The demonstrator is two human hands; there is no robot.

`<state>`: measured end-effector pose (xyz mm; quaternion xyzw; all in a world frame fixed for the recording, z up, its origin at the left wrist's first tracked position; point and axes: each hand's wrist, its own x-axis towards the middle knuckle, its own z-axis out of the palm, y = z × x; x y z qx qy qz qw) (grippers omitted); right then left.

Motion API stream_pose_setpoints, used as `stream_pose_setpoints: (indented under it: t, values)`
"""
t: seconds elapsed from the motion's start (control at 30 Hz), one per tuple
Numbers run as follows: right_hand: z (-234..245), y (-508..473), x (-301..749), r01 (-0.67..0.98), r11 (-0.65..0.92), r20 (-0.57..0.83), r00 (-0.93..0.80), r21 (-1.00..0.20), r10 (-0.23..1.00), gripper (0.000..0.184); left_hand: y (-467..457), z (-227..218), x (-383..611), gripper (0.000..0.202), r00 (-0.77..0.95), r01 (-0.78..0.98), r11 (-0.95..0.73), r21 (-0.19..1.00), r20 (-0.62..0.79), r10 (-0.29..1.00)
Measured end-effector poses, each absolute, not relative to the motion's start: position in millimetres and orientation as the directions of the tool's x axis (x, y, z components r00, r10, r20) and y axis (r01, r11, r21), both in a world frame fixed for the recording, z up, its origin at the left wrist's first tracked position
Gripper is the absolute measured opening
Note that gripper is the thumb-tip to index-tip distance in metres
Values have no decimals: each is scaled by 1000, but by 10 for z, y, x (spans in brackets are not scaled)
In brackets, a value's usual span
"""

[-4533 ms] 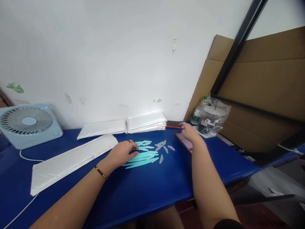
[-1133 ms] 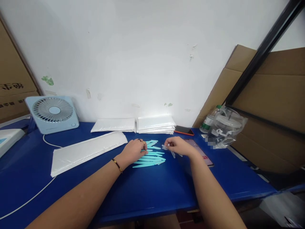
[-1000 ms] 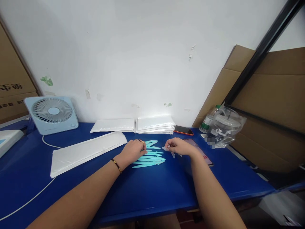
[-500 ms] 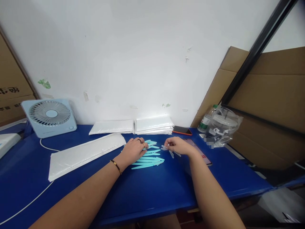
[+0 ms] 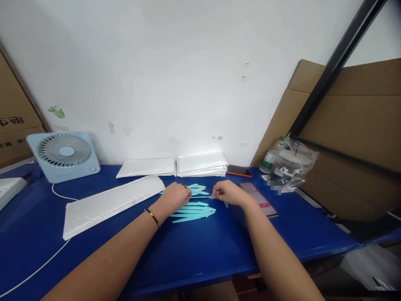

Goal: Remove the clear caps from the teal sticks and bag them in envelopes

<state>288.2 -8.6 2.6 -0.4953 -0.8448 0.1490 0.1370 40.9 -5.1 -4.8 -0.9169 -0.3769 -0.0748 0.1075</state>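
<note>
Several turquoise eyebrow razors [image 5: 193, 211] lie roughly side by side on the blue table [image 5: 200, 246]. My left hand [image 5: 174, 196] is closed on one razor [image 5: 199, 197], whose thin end points right; the fingers hide its other end. Opposite it, my right hand [image 5: 228, 193] pinches a small clear plastic cap [image 5: 211, 197] at the tip of that razor. Whether the cap is around the tip or just touching it, I cannot tell. Another clear cap [image 5: 226, 204] shows partly under my right hand.
A long white padded mailer [image 5: 112, 207] lies left of the hands. Two stacks of white mailers [image 5: 202, 163] rest by the wall. A phone [image 5: 260, 198] lies right, another phone [image 5: 239, 171] behind. A fan [image 5: 65, 154], a bottle [image 5: 269, 159] and a bagged cup [image 5: 293, 167] stand further out.
My left hand has closed on a razor from the group and drawn it slightly apart. My right hand has moved a little left with a clear cap, to the razor's tip.
</note>
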Motion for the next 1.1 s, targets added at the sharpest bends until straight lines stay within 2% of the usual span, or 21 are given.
stream_pose_setpoints:
  t: [0.43,0.57,0.73,0.83,0.97,1.1]
  values:
    - [-6,-50,2880,797,505,165,-478,-330,862,18,-60,8,384,24,665,746,-652,-134,193,721]
    - [-14,-65,2810,772,497,142,-483,-396,864,17,-65,13,385,24,671,741,-661,-122,184,718]
    - [-93,-62,2636,713,524,192,-497,-466,847,13,-39,-28,350,24,699,711,-695,-104,211,683]
    - [-79,-48,2648,713,510,214,-469,-482,857,14,-17,-46,309,22,670,734,-678,-47,218,710]
    - [41,-53,2859,777,446,281,-352,-445,893,16,-39,-32,259,17,627,742,-665,89,260,734]
    - [88,-58,3005,830,392,200,-338,-398,920,10,-80,-12,238,20,653,714,-671,199,157,741]
